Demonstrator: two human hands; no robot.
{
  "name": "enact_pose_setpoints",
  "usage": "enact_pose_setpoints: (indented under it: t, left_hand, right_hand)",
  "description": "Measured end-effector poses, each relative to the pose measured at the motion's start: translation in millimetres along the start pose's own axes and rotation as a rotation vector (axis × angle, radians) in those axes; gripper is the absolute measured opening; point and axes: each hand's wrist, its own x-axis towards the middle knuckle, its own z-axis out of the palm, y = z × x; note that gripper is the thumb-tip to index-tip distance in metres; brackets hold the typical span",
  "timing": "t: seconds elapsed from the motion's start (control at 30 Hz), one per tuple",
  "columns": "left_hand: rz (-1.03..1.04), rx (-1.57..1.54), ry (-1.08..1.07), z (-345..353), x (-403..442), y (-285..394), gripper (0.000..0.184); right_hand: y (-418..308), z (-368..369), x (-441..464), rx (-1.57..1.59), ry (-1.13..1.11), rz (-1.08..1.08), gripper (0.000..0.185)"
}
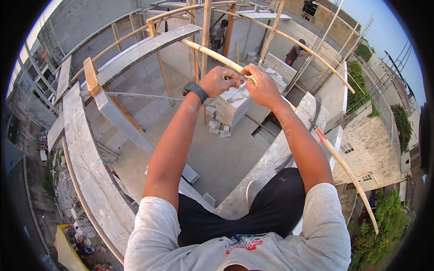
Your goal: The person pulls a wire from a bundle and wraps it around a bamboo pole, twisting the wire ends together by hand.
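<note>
My left hand [219,84], with a dark watch [195,91] on its wrist, is closed in a pinch beside a long bamboo pole [212,54]. My right hand [262,86] is closed against the same pole, its fingertips close to those of the left. Something small and thin, perhaps a strand of tie, shows between the two hands; its kind is too small to make out. An upright wooden post [206,36] crosses the pole just beyond my left hand.
I sit high on a concrete ledge [289,131]. Dark wires [316,113] and a red-handled tool [320,134] lie at right. Below stand stacked pale blocks [233,110] and an opening [266,133] in the floor. Planks [90,162] run at left. Two people [296,53] are farther off.
</note>
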Motion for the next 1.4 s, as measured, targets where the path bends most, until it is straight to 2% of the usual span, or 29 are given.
enact_pose_setpoints:
  t: [0.1, 0.17, 0.2, 0.27, 0.37, 0.5, 0.87, 0.97, 1.2, 1.27, 1.3, 1.37, 1.4]
  left_hand:
    - [0.029, -0.031, 0.011, 1.6, 0.8, -2.8, 0.014]
    - [0.057, -0.063, 0.055, 0.0, 0.2, -3.1, 0.013]
    - [0.061, -0.064, 0.057, -1.8, 0.9, -4.2, 0.013]
    - [0.026, -0.099, 0.058, -5.4, 2.1, -7.0, 0.014]
    - [0.009, -0.127, 0.037, -7.9, 0.0, -3.0, 0.014]
    - [0.034, -0.142, 0.014, -6.3, 0.7, -1.9, 0.015]
    - [-0.002, -0.089, 0.029, -6.2, -0.8, -2.8, 0.013]
    - [0.021, -0.01, 0.027, -8.7, -0.7, -5.5, 0.013]
    - [-0.019, -0.057, -0.001, -9.5, -2.8, -4.1, 0.014]
    - [-0.015, -0.076, -0.014, -9.9, -1.7, -3.6, 0.014]
    - [-0.015, -0.077, -0.014, -10.6, -1.7, -1.9, 0.014]
    - [-0.02, -0.059, -0.026, -11.9, -1.6, 1.4, 0.013]
    - [-0.02, -0.06, -0.025, -12.4, -1.2, 1.0, 0.013]
  right_hand:
    - [-2.0, -5.0, -0.2, -0.023, -0.045, 0.063, 0.034]
    - [-14.3, -14.8, -3.4, 0.101, 0.067, 0.024, 0.048]
    - [-11.9, -16.6, -2.0, 0.098, 0.067, 0.021, 0.048]
    - [-2.1, -19.1, 0.5, 0.186, 0.17, 0.075, 0.063]
    - [4.1, -16.2, -2.6, 0.14, 0.098, 0.048, 0.069]
    - [8.1, -7.3, -3.0, 0.138, 0.057, 0.001, 0.068]
    - [-2.2, -9.0, -4.3, 0.115, 0.017, 0.105, 0.05]
    - [3.0, -5.9, -6.0, 0.063, 0.029, 0.084, 0.049]
    - [9.1, -2.5, -7.1, 0.013, -0.03, 0.092, 0.053]
    - [11.7, 2.4, -9.4, -0.061, 0.126, -0.024, 0.054]
    - [5.7, 1.1, -9.6, -0.062, 0.125, -0.024, 0.054]
    - [-7.5, -2.9, -9.0, -0.306, 0.251, -0.251, 0.052]
    - [-6.8, -2.6, -8.6, -0.307, 0.25, -0.251, 0.052]
